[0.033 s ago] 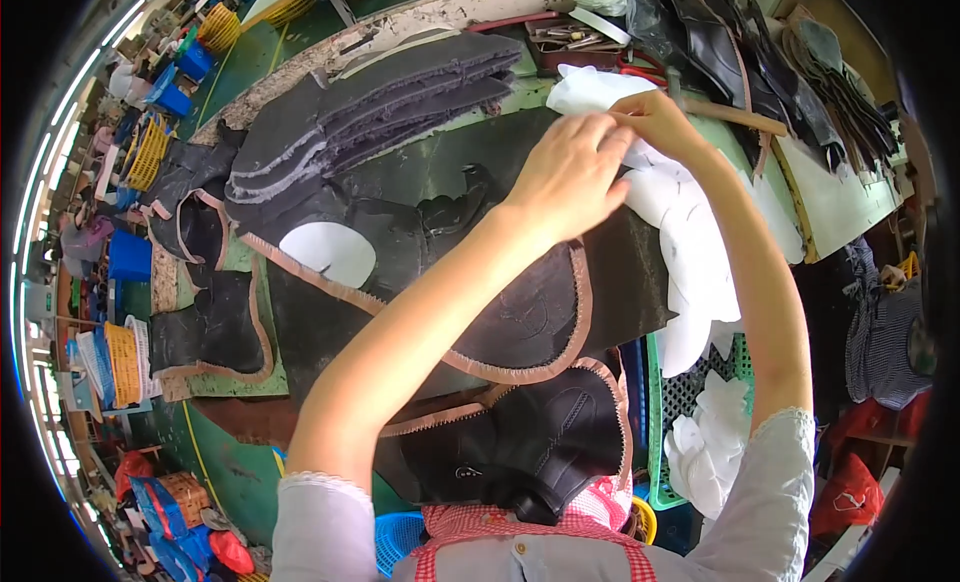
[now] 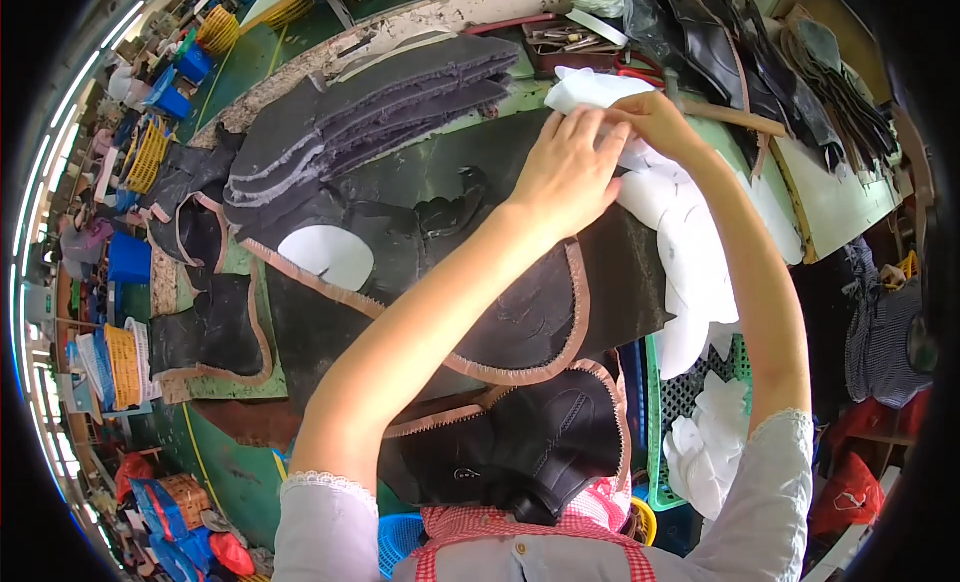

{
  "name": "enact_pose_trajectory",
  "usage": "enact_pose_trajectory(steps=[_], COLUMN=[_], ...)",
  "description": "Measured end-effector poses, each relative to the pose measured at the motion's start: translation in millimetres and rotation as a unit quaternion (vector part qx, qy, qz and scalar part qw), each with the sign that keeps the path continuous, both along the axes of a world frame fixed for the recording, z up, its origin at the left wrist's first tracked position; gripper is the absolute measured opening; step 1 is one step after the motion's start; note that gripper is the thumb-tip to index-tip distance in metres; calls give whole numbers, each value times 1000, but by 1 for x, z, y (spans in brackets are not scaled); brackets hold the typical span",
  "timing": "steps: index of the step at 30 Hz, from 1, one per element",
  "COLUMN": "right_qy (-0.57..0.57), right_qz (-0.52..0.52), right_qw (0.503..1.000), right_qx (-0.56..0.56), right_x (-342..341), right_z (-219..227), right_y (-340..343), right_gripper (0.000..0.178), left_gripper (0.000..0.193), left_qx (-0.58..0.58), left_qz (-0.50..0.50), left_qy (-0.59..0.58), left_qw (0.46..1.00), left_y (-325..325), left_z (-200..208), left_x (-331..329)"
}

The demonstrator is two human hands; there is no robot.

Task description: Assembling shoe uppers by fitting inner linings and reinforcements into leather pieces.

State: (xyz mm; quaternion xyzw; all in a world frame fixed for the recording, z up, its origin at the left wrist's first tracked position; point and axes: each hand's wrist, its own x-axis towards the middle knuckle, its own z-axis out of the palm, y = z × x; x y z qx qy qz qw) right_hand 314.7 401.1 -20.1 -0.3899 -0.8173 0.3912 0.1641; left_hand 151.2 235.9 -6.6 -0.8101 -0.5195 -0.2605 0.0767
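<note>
My left hand [image 2: 568, 172] is at the upper middle with fingers bent down and close together, its tips on a thin white piece [image 2: 592, 88]. Close beside it, my right hand [image 2: 655, 124] pinches at the same white stack, wrist bent inward. The fingertips partly hide each other, so the exact grip is hard to see. More overlapping white rounded pieces [image 2: 692, 247] trail from my hands toward me, over the table edge. One white oval piece [image 2: 327, 257] lies apart on black leather boot parts [image 2: 520, 317] with tan, stitched-looking edges.
Dark fleecy cut pieces [image 2: 380, 102] are stacked at the far left. A hammer [image 2: 735, 115] and a tool tray [image 2: 580, 44] lie beyond my right hand. Below the table edge, a green basket [image 2: 655, 432] holds white pieces. A black boot upper [image 2: 520, 437] rests against my apron.
My left hand has shifted very slightly, and its fingers, blurred before, now show sharply. The white piece at my fingertips has moved a little. My right hand has barely moved.
</note>
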Motion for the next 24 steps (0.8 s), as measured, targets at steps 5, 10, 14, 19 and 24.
enact_pose_trajectory(steps=[5,10,14,19,24], right_qy=[-10,-40,-56,-15,-29], right_qz=[35,52,140,146,137], right_qw=[999,998,988,987,988], right_qx=[-23,6,-32,-64,-63], right_x=[-4,-12,-4,9,-3], right_z=[7,24,33,31,29], right_y=[2,-12,-11,-6,-6], right_gripper=[31,27,20,18,19], left_gripper=[77,60,62,64,59], left_qx=[9,-102,-61,-43,-5], left_qz=[118,84,83,79,65], left_qy=[26,12,-1,7,36], left_qw=[993,991,995,996,997], left_y=[6,15,0,-13,-16], left_z=[-15,-2,-17,-12,-14], left_x=[-1,-19,-20,-13,4])
